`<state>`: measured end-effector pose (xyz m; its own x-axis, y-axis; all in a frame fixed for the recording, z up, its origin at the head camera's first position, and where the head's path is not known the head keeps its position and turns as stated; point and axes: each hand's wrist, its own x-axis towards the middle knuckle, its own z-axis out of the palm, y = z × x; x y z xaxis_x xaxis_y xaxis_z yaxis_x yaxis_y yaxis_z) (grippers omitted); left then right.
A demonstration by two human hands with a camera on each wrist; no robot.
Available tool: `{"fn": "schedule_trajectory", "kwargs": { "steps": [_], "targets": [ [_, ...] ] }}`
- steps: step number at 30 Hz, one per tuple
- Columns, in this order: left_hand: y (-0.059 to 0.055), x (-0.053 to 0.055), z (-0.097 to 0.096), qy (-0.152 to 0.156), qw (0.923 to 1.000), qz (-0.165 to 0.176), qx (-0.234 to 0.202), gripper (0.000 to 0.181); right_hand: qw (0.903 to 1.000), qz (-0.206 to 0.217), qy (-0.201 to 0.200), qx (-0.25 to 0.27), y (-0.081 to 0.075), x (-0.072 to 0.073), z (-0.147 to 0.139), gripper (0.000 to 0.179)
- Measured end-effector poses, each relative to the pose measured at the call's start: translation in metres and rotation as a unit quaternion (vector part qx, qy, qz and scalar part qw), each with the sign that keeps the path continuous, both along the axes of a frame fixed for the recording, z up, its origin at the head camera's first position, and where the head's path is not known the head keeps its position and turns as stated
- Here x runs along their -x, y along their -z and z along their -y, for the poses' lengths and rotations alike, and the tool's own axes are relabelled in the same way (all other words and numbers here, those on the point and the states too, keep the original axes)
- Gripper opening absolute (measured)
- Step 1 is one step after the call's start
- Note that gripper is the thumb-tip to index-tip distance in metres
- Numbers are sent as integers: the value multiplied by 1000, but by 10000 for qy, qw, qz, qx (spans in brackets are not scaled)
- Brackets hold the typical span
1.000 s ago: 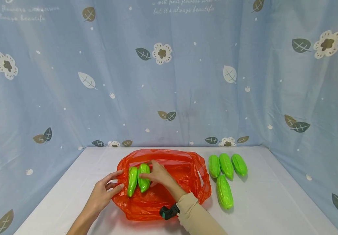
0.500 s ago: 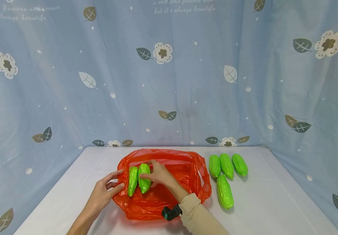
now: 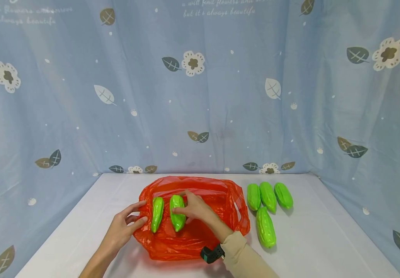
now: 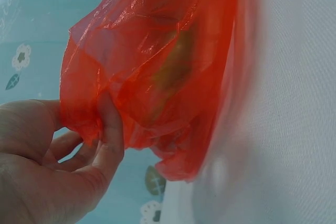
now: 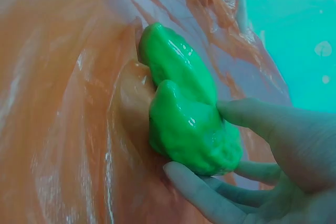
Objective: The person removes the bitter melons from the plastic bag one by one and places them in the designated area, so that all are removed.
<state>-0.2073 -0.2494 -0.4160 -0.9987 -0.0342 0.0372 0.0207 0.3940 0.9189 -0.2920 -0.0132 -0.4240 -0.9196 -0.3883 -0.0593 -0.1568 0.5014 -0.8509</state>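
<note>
A red plastic bag (image 3: 203, 241) lies spread with its mouth open on the table. My left hand (image 3: 120, 227) pinches its left edge between thumb and fingers; the left wrist view shows the thin film (image 4: 89, 103) in that grip. Inside the bag, my right hand (image 3: 195, 208) grips a glossy green bitter melon (image 3: 176, 216), thumb on one side and fingers on the other. A second bitter melon (image 3: 157, 214) lies to its left in the bag, with a gap between them in the head view. The right wrist view shows the held bitter melon (image 5: 189, 135) overlapping the other one (image 5: 178, 59).
Several more bitter melons (image 3: 267, 197) lie on the white table (image 3: 318, 239) right of the bag, one nearer the front (image 3: 265, 227). A blue patterned curtain (image 3: 220, 96) hangs behind and along both sides. A black band (image 3: 211, 254) is on the right wrist.
My right hand has shifted slightly right with the bitter melon in its grip, opening a gap from the other one. The left hand has stayed at the bag's edge.
</note>
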Motion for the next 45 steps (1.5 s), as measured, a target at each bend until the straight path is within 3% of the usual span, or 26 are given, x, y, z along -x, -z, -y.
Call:
{"fn": "schedule_trajectory", "kwargs": {
  "steps": [24,40,45],
  "targets": [
    [-2,-2,0,6,10000,14,-26,57,9993,-258,-109,-250,-17,-19,-36,68],
    [-1,-3,-1,-6,10000,-35,16,57,9992,-268,-281,24,-32,-31,-62,69],
    [-1,-3,-1,-2,10000,-54,23,56,9983,-478,-288,-163,-39,-35,-70,69]
  ]
}}
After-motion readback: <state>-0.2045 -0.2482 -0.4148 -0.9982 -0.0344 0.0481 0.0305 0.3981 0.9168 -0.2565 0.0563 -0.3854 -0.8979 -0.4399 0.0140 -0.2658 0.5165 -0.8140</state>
